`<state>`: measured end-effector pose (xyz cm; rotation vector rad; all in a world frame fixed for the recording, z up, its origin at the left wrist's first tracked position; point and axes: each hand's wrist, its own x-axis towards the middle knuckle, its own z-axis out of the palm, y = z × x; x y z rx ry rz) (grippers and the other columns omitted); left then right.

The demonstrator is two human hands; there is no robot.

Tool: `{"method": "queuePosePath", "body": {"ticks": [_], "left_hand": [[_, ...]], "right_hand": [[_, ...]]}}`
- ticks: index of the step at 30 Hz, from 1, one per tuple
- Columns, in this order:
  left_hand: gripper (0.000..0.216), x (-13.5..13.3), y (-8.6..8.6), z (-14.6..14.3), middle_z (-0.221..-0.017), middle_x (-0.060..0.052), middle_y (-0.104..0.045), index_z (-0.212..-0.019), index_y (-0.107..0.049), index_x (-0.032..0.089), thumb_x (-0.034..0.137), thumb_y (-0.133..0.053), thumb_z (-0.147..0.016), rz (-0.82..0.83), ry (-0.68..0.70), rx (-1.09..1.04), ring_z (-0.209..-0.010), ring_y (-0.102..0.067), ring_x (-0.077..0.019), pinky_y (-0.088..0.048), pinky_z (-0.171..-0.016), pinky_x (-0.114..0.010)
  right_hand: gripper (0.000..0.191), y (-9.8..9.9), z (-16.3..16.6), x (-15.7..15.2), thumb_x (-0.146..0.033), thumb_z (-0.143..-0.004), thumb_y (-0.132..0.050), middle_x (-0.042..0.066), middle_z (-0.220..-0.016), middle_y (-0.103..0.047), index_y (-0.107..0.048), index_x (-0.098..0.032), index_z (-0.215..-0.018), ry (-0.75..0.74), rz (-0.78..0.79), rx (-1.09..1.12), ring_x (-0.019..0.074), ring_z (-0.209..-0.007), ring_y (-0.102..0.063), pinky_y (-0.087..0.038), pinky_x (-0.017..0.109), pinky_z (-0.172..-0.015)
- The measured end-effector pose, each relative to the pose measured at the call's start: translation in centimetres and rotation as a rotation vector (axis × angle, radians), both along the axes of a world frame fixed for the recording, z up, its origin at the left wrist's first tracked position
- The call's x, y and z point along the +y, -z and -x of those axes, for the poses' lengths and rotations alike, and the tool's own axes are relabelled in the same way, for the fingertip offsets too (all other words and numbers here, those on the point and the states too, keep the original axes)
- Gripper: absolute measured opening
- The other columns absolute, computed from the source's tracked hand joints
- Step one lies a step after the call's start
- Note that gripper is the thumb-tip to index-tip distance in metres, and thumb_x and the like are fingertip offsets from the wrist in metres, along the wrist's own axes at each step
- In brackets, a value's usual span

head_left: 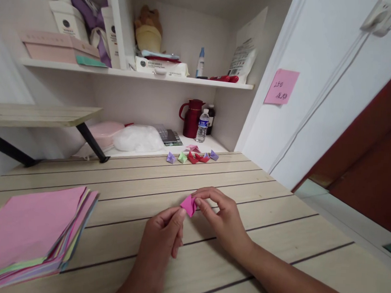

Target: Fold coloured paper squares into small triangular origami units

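A small folded piece of pink paper (189, 204) is held just above the wooden table (276, 238) between both hands. My left hand (163, 241) pinches its lower left edge with fingertips together. My right hand (217, 213) grips its upper right side with thumb and forefinger. A stack of coloured paper sheets (30, 232), pink on top, lies at the table's left front. Several small folded paper shapes (193, 156) in purple, green, red and pink sit in a row at the table's far edge.
Behind the table stand a dark red jug (191, 118), a water bottle (202, 126) and a white plastic bag (137, 138). A wooden shelf on black legs (43, 114) juts in at left. A pink sticky note (281, 86) hangs on the white wall.
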<state>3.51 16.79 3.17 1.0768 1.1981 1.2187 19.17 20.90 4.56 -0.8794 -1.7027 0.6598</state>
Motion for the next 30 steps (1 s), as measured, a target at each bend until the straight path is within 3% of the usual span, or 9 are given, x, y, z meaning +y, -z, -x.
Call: {"method": "queuePosePath", "body": {"ticks": [3,10,17,25,30], "left_hand": [[0.041,-0.12,-0.11,-0.08,-0.047,0.008,-0.044,-0.061,-0.056,0.018,0.051,-0.059,-0.084,0.001,-0.025,0.017,-0.039,-0.03,-0.0035,-0.026,-0.046,-0.02],[0.039,-0.16,-0.33,-0.42,-0.048,0.006,-0.045,-0.057,-0.059,0.017,0.05,-0.063,-0.079,-0.008,-0.105,0.112,-0.04,-0.035,-0.0052,-0.026,-0.043,-0.02],[0.035,0.2,-0.01,-0.08,-0.051,0.007,-0.046,-0.078,-0.072,0.018,0.051,-0.066,-0.075,0.003,-0.175,0.188,-0.042,-0.038,-0.0072,-0.029,-0.043,-0.021],[0.037,0.14,-0.25,-0.22,-0.052,0.006,-0.046,-0.063,-0.066,0.018,0.052,-0.063,-0.078,-0.024,-0.175,0.197,-0.045,-0.039,-0.0074,-0.029,-0.045,-0.021],[0.038,0.71,0.29,-0.02,-0.055,0.005,-0.049,-0.084,-0.071,0.018,0.054,-0.063,-0.077,-0.02,-0.124,0.236,-0.045,-0.043,-0.0096,-0.034,-0.045,-0.023]], "right_hand": [[0.01,-0.14,0.07,-0.28,-0.016,-0.09,-0.061,0.004,-0.091,-0.072,-0.07,-0.022,-0.089,0.031,-0.152,-0.098,0.0197,-0.09,-0.065,-0.048,0.033,-0.083],[0.017,-0.26,-0.28,-0.18,-0.01,-0.087,-0.063,0.003,-0.097,-0.071,-0.068,-0.024,-0.097,0.053,-0.299,-0.199,0.0204,-0.096,-0.065,-0.048,0.036,-0.084],[0.015,-0.31,-0.24,-0.36,-0.01,-0.082,-0.065,0.004,-0.106,-0.068,-0.063,-0.023,-0.089,0.044,-0.289,-0.251,0.0215,-0.103,-0.063,-0.047,0.037,-0.089],[0.011,0.08,-0.49,-0.05,-0.014,-0.087,-0.066,0.004,-0.11,-0.068,-0.064,-0.024,-0.091,0.091,-0.348,-0.311,0.0221,-0.099,-0.063,-0.046,0.039,-0.086],[0.011,0.23,-0.68,0.09,-0.014,-0.088,-0.064,0.005,-0.11,-0.068,-0.067,-0.024,-0.09,0.105,-0.349,-0.335,0.0219,-0.099,-0.062,-0.046,0.039,-0.084]]}}
